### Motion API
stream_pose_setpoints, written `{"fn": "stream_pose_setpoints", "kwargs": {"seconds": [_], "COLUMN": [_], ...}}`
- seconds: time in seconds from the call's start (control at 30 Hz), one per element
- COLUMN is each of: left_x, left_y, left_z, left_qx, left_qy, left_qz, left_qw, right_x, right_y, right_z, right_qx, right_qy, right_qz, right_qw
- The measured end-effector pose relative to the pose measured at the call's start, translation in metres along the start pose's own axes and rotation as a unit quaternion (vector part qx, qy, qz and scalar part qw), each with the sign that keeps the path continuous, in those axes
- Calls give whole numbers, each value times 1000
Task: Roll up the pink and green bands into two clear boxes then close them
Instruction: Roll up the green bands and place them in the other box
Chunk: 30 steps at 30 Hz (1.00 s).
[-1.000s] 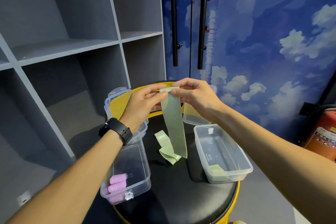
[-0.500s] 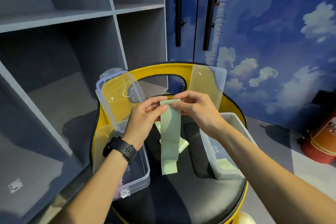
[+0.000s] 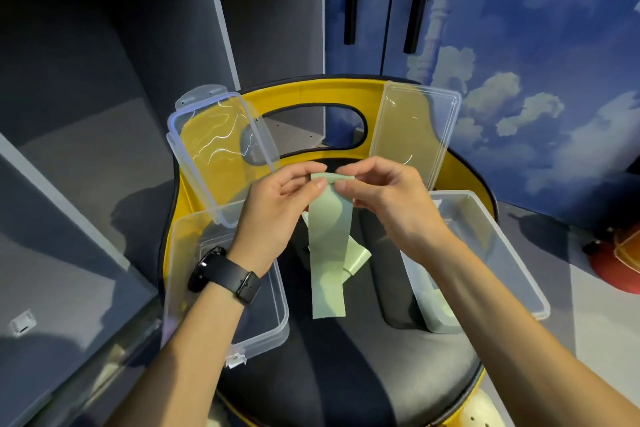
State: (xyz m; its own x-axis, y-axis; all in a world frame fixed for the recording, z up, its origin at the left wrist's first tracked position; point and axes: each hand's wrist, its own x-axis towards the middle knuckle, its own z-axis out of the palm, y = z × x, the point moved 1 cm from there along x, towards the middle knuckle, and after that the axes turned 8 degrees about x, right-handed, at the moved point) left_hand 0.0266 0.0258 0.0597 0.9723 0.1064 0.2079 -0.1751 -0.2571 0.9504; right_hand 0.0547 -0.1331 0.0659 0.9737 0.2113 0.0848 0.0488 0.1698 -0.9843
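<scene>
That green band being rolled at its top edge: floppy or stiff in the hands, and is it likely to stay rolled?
Probably floppy: the green band hangs limp below both hands, left hand and right hand. It looks thin and light, so it should lift easily. The small roll at the top may spring open if released, since only fingertip pinches hold it.

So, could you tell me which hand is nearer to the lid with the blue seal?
Left. The left hand overlaps the lid's near corner; the right hand is farther right.
</scene>
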Motion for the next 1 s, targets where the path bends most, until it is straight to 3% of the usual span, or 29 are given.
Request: {"fn": "stream_pose_setpoints", "kwargs": {"seconds": [0.57,0.73,1.0], "left_x": [-7,-8,-9], "left_y": [-3,-2,0], "left_z": [-4,-3,-4], "left_qx": [71,52,-9], "left_qy": [3,16,-38], "left_qz": [49,60,35], "left_qw": [996,997,999], "right_x": [-10,-10,-9], "right_y": [7,5,3], "right_z": [-3,-4,-7], "right_qx": [72,78,92], "right_qy": [-68,-66,-56], "right_qz": [66,78,60], "right_qw": [993,992,992]}}
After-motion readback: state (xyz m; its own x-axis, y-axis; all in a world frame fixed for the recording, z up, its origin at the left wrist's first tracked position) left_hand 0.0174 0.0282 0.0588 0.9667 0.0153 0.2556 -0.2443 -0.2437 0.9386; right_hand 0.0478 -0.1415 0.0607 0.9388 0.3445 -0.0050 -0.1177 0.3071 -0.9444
